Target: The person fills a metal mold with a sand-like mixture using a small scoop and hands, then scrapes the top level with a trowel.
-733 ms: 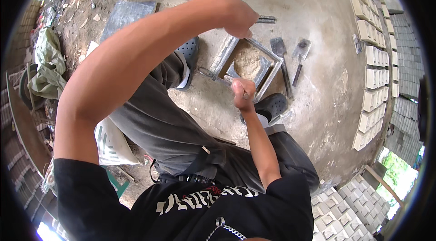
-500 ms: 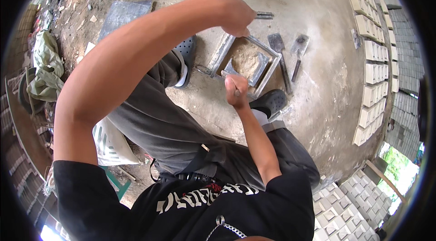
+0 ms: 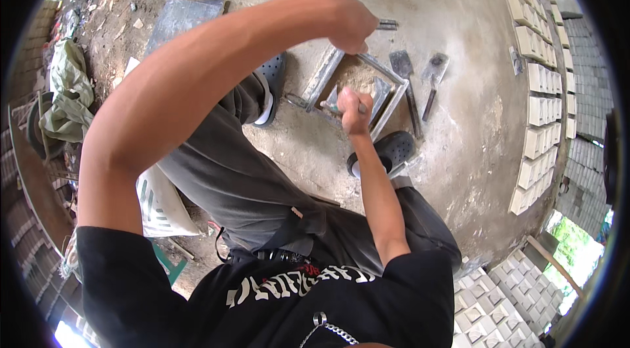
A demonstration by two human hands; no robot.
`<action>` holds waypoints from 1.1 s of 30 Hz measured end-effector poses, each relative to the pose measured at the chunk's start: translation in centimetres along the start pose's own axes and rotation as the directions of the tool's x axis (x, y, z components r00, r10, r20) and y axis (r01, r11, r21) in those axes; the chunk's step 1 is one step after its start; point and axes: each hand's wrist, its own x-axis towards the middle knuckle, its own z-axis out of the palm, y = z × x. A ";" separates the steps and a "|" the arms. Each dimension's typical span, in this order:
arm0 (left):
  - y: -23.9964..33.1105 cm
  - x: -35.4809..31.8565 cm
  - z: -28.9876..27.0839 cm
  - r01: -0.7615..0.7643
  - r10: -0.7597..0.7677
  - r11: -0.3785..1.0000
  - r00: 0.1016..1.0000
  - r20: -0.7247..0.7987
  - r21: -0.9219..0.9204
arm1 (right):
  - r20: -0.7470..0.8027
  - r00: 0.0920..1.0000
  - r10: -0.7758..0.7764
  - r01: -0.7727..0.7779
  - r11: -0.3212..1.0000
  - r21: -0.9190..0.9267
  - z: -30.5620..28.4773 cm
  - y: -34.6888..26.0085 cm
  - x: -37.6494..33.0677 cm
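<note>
A square metal mould frame (image 3: 396,100) sits on the ground between my feet, with a grey metal insert (image 3: 381,95) and pale sandy powder (image 3: 357,75) inside. My right hand (image 3: 354,106) is over the near part of the mould, fingers closed round a short handle (image 3: 362,108). The working end of that tool is mostly hidden, so I cannot make out its kind. Beyond the mould's far side is my left hand (image 3: 354,25), slightly blurred, with its fingers curled in. Whatever is in it, if anything, is hidden. A dark metal bar (image 3: 388,24) shows just beside it.
Two flat-bladed trowels (image 3: 410,89) (image 3: 433,76) lie right of the mould. A grey plate (image 3: 182,23) rests at the far left. Rows of pale cast blocks (image 3: 543,95) line the right side, and more patterned blocks (image 3: 495,302) are at lower right. A white sack (image 3: 161,204) lies at left.
My right hand has moved away from me and slightly right, further over the mould, with the handled tool. My left hand has shifted a little to the right.
</note>
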 end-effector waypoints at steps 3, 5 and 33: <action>0.6 -0.1 0.4 0.011 -0.011 1.000 1.000 -0.008 0.013 | 0.044 0.999 0.008 -0.005 0.998 -0.065 -0.4 1.1 -1.0; 0.3 -0.4 0.3 0.037 -0.038 0.999 0.998 0.050 0.023 | 0.066 0.995 -0.079 0.081 0.996 -0.036 0.1 1.1 -0.3; 1.2 0.1 0.5 -0.007 0.008 1.000 0.998 -0.057 0.014 | -0.045 0.999 -0.024 0.021 0.997 -0.076 0.2 -4.8 1.6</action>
